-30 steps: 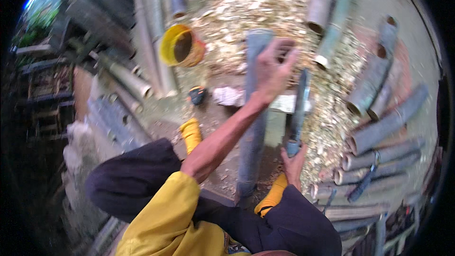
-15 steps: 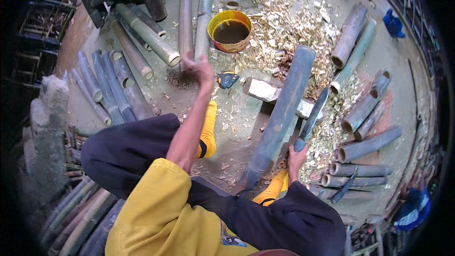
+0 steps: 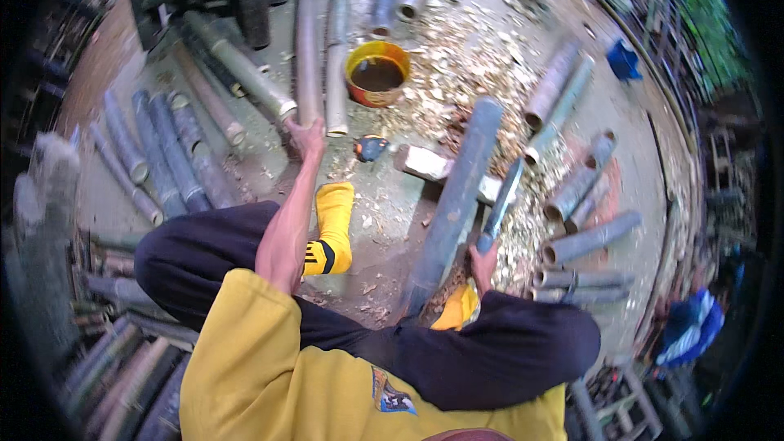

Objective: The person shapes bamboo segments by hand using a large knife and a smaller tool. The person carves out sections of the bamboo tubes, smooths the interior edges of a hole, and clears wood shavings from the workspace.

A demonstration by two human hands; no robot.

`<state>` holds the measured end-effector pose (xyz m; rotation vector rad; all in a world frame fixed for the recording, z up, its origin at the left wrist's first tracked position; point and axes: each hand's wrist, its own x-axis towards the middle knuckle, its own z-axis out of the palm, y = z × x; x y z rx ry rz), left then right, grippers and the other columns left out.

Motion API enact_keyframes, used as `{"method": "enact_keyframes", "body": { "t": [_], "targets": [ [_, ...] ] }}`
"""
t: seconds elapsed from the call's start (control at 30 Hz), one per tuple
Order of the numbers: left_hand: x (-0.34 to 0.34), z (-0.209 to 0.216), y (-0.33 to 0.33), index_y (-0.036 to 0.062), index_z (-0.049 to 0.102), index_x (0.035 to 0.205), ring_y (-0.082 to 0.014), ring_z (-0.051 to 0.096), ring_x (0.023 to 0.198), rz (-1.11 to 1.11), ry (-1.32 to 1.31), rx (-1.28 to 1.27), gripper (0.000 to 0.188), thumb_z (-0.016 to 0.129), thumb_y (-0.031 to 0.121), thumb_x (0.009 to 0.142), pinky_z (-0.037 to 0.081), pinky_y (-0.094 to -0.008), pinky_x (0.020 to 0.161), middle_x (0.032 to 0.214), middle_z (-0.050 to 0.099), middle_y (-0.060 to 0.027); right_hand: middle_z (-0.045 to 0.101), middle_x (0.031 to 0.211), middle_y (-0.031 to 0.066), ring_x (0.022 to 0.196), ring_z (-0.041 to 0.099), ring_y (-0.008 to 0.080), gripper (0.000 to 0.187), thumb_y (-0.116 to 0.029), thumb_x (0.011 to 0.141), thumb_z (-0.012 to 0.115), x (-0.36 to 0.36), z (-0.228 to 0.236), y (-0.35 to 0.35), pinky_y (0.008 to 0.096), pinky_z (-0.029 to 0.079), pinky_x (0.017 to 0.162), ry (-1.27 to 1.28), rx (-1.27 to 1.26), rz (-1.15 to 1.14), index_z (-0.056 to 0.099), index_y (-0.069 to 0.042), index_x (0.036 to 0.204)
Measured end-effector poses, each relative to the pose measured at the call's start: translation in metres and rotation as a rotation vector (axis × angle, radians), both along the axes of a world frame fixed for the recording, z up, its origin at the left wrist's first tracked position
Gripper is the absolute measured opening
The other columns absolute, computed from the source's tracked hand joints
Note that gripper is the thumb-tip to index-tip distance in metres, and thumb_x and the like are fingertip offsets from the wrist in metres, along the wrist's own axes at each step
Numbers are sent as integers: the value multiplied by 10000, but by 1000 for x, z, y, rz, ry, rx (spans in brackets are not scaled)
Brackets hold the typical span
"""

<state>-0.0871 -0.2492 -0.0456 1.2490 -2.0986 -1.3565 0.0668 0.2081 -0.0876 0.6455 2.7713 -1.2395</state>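
Note:
My left hand point(image 3: 306, 139) is closed round the near end of a long brownish bamboo tube point(image 3: 309, 57) on the ground. A second, greyer bamboo tube point(image 3: 337, 73) lies close beside it on the right. In my right hand point(image 3: 483, 261), low by my right foot, is the handle of a large knife point(image 3: 501, 202), its broad blade slanting up and away. Left of the blade, a thick dark bamboo tube point(image 3: 457, 196) leans across a whitish block point(image 3: 426, 163), its near end between my legs.
A yellow-and-red bucket point(image 3: 377, 73) of dark liquid stands ahead, beside a wide spread of pale shavings point(image 3: 457, 57). A small dark-and-orange object point(image 3: 371, 148) lies near the block. More bamboo tubes lie left point(image 3: 167, 151) and right point(image 3: 592, 237). My feet wear yellow socks point(image 3: 333, 229).
My left hand has shifted from the greyer tube to the end of the brownish tube on its left. The whole view has swung slightly; the knife stays in my right hand.

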Motion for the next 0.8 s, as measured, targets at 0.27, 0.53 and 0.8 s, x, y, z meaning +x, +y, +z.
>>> {"method": "enact_keyframes", "body": {
  "t": [0.27,0.53,0.8],
  "targets": [
    [74,69,60,74,531,1006,-192,563,762,50,557,1409,360,624,312,753,493,-383,685,868,556,-75,576,789,154,743,582,291,467,-228,611,682,-8,16,11,389,461,682,-112,27,-7,476,-3,964],
    [113,201,4,-38,514,1062,-227,535,927,379,703,-215,489,758,70,653,445,-323,807,977,544,-113,567,714,135,675,576,273,418,-238,613,684,-4,43,20,381,456,628,-78,-78,-34,500,-15,915],
    [96,325,-31,-59,472,1138,-223,538,960,67,1258,-231,618,777,95,622,417,-330,892,1114,515,-153,557,706,118,664,571,247,407,-240,642,683,-3,78,36,368,455,613,-7,30,-81,508,-22,938]
  ]
}}
